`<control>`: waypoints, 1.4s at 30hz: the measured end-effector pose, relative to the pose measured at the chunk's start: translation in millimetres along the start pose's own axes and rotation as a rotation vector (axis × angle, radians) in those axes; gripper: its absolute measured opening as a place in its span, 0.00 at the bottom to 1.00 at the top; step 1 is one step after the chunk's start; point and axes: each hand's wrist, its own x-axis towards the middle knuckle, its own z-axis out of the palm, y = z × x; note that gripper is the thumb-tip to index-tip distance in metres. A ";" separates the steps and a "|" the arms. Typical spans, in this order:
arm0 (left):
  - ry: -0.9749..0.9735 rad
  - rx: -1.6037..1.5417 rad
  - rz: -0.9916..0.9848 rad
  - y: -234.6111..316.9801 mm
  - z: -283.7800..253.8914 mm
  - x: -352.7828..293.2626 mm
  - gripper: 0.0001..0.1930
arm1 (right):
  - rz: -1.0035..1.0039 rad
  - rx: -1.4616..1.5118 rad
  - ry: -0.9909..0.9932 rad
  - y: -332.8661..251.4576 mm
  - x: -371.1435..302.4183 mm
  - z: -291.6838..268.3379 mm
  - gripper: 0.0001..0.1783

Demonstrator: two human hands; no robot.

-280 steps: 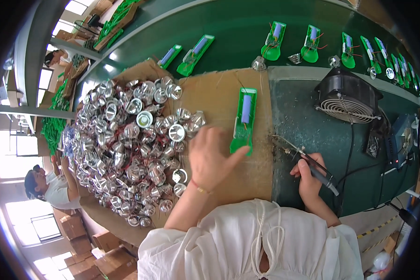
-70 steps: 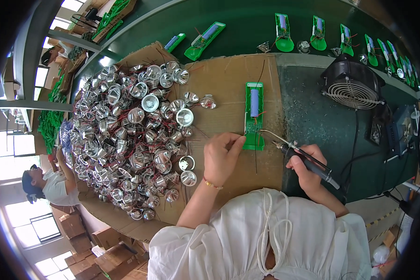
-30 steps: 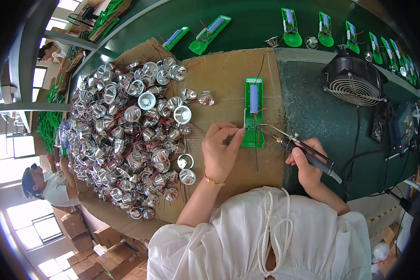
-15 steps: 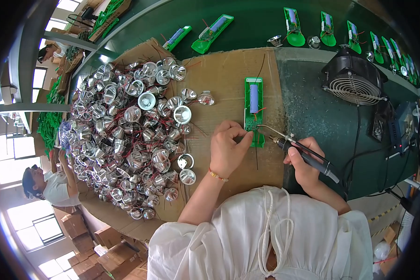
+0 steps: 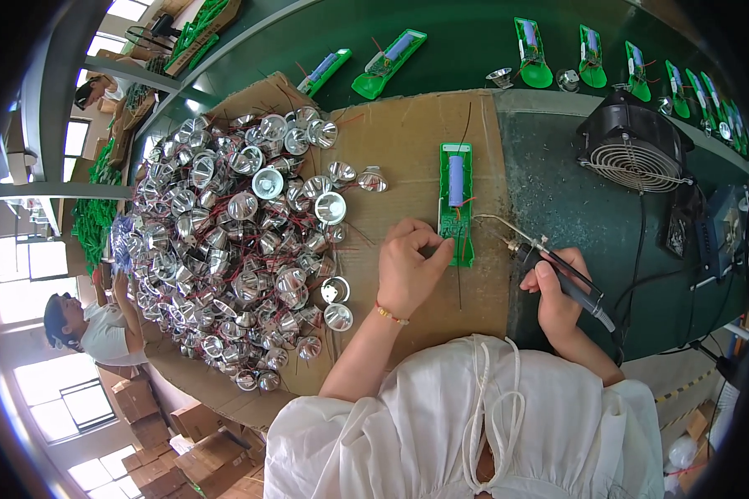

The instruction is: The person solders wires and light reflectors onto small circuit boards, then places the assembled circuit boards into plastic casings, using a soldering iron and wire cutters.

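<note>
A green plastic housing [image 5: 467,254] lies upright in the picture on the cardboard, with a purple cylindrical battery [image 5: 456,181] in its upper part and a small green circuit board [image 5: 454,224] below. Thin red and black wires stick out of it. At the housing's lower left edge my left hand [image 5: 412,264] has thumb and forefinger pinched together; what lies between them is hidden. My right hand [image 5: 561,293] grips a soldering iron [image 5: 576,293] with a thin curved metal tube fixed along it. Its tip points toward the board from the right, apart from it.
Left of the cardboard sheet [image 5: 391,125] is a large heap of silver reflector cups [image 5: 241,208] with red wires. Green housings [image 5: 534,71] line the back of the bench. A black fan [image 5: 632,145] and a blue-grey box [image 5: 721,229] stand at right. Another person [image 5: 100,328] sits at far left.
My right hand has drawn the soldering iron to the right, so its tip has come away from the circuit board. My left hand keeps its pinch at the housing. The whole view has shifted slightly.
</note>
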 end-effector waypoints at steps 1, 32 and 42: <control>0.007 0.005 0.020 1.1 -1.0 0.6 0.05 | -0.007 0.004 0.011 0.6 1.4 -1.5 0.07; 0.012 0.779 0.102 18.2 -47.4 157.3 0.16 | 0.085 -0.082 0.072 9.4 15.5 -19.4 0.07; 0.168 0.353 0.197 7.8 -19.1 -26.1 0.25 | 0.064 -0.016 0.073 9.8 18.5 -17.2 0.06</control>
